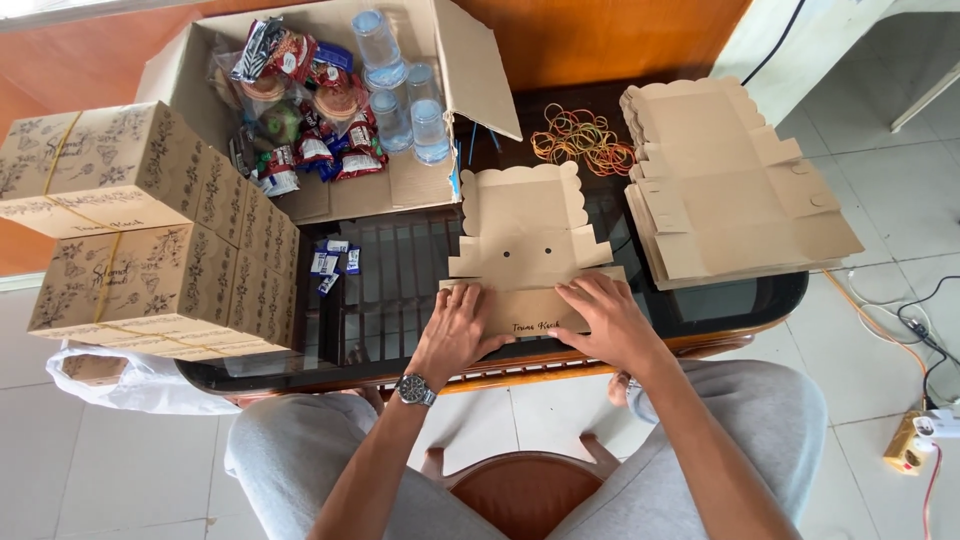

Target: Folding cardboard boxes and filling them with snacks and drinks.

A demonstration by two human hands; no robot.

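Seen from above, a seated person presses both hands on a flat brown die-cut cardboard box blank with scalloped edges [522,250], which lies on a dark glass-topped wooden table [400,300] directly in front of them. The left hand [455,335], with a wristwatch [415,389] on that wrist, lies palm down with fingers spread flat over the blank's nearest flap. The right hand [605,320] does the same just beside it. Neither hand grips anything; the fingers are extended and bearing down, apparently creasing the flap along its fold line just beyond the fingertips. To do this well, pressure should likely stay even across the whole flap so the crease runs straight. Further beyond the fingertips lies a loose pile of coloured rubber bands [583,137]. To the right of the right hand sits a stack of matching unfolded brown box blanks [730,190]. To the left of the left hand stand finished brown printed boxes tied with bands [150,230], and beyond them an open cardboard carton of packaged snacks and clear water cups [330,100].
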